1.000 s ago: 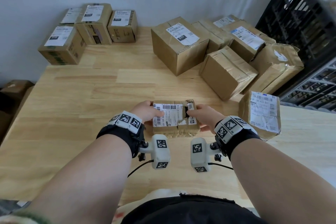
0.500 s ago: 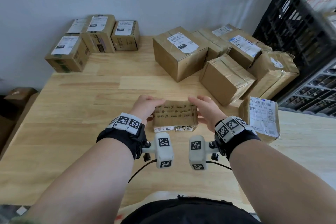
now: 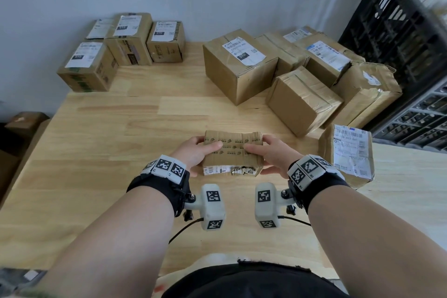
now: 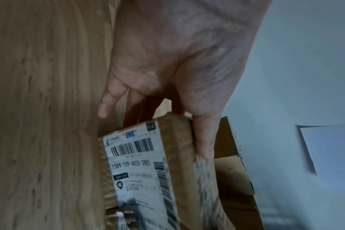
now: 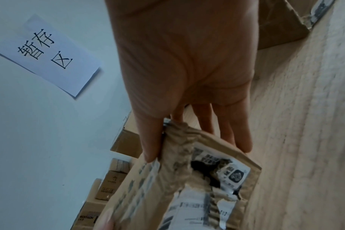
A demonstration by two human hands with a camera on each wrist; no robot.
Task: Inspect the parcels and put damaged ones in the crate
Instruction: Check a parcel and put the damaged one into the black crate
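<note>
While tilted above table (image 3: 96,143) | torn parcel (image 3: 232,145) | left hand (image 3: 196,155), right hand (image 3: 268,155) gripping ends

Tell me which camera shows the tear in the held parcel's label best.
Right wrist. The torn hole gapes dark through the shipping label, close up beside the right hand. The head view shows only ragged label along the parcel's near side. The left wrist view shows the intact barcode end and the left hand.

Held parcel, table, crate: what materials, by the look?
Parcel: brown corrugated cardboard, matte, under printed tape; torn hole shows fluting, paper label ripped. Table: light wood, likely jointed planks, smooth satin; grain and block seams show. Crate: black lattice, probably moulded plastic, though the finish is unclear.
</note>
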